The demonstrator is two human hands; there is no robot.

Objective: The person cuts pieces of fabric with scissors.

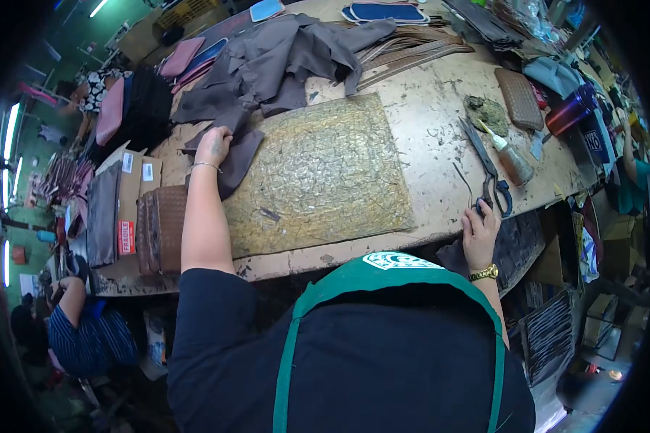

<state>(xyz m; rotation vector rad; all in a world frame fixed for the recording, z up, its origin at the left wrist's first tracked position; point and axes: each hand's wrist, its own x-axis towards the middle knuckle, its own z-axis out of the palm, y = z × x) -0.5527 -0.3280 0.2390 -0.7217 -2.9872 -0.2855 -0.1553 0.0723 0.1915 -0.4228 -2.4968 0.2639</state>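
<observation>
Over on my left, my left hand (213, 146) is curled into a fist on a dark grey piece (242, 164), gripping it by its upper part while the rest spreads out below my fingers and over the left edge of the yellowish mat (332, 169). Just beyond my knuckles sits a big crumpled grey heap (282, 61); I can't tell whether the piece I hold is joined to it.

Across to the right, here's my right hand (482, 234), low at the near edge of the counter (437, 137), fingers bent at the loops of the scissors (482, 155). Whether they've closed on the handle, I can't tell from here. The scissors lie on the counter to the right of the mat, blades pointing away from me, handles my way.

Right beside them, a bottle (515, 164) lies tilted, its pale nozzle aimed toward the far side. Beyond that come a rough dark lump (486, 115) and a brown textured case (518, 101).

Far side now: brown strips (419, 52) fan out right of the heap. Near left, 1 cardboard box (128, 198) with a red label stands beside a brown woven stack (165, 231).
</observation>
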